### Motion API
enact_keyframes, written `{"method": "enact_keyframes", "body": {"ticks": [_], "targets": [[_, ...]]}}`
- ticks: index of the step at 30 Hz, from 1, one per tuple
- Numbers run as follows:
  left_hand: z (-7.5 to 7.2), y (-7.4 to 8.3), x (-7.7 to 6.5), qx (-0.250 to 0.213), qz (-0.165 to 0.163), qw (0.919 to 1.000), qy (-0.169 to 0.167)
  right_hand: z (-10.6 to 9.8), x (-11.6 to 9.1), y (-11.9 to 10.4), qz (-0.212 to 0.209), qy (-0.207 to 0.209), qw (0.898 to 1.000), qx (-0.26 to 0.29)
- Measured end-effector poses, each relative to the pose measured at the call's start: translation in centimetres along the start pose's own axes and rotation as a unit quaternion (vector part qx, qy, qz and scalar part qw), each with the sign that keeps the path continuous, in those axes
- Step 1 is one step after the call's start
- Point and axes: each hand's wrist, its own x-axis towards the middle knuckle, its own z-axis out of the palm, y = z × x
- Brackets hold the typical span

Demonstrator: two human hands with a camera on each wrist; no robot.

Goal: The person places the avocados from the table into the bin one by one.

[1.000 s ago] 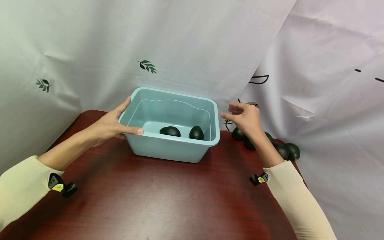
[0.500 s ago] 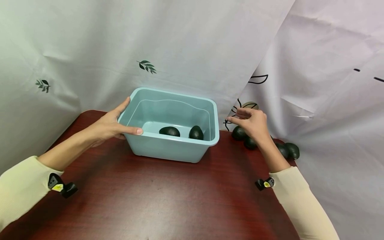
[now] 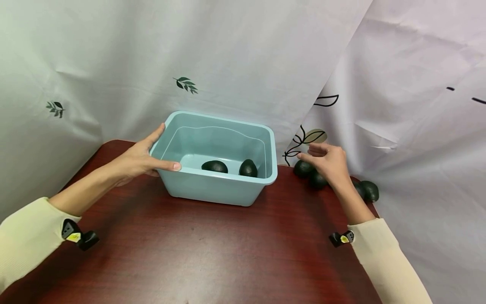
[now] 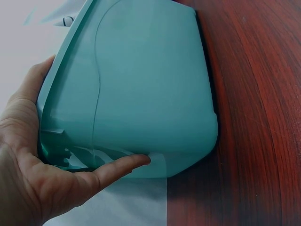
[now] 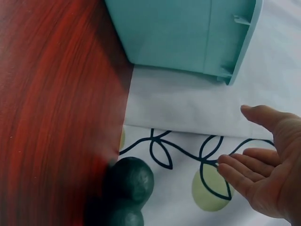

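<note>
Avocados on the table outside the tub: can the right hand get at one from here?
Probably yes: the right hand is empty, its fingers loosely open, and in the right wrist view nothing shows between it and the nearest avocado. The tub stands off to one side.

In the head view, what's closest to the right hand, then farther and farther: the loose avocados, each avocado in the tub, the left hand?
1. Loose avocados, right side, by the right hand.
2. Right avocado, inside the tub.
3. Left avocado, also inside.
4. Left hand, gripping the tub's left end.
</note>
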Motion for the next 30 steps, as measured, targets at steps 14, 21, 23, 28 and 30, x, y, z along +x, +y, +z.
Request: {"method": "enact_keyframes", "body": {"ticks": [14,21,23,28,30], "targets": [[0.0,0.0,0.1,-0.001,0.0,1.0,0.002,-0.3,-1.0,2.0,0.021,-0.005,1.0,-0.004],[-0.1,-0.1,0.0,-0.003,0.003,1.0,0.002,-0.4,-1.4,3.1,0.035,-0.001,0.999,-0.021],[-0.1,-0.1,0.0,-0.004,0.004,1.0,0.001,-0.4,-1.5,3.4,0.042,-0.004,0.999,-0.026],[0.0,-0.1,0.0,-0.002,0.002,1.0,0.001,-0.3,-1.8,4.1,0.059,-0.006,0.998,-0.034],[0.0,0.0,0.0,-0.001,0.001,1.0,0.001,-0.3,-1.9,4.3,0.065,-0.005,0.997,-0.039]]}}
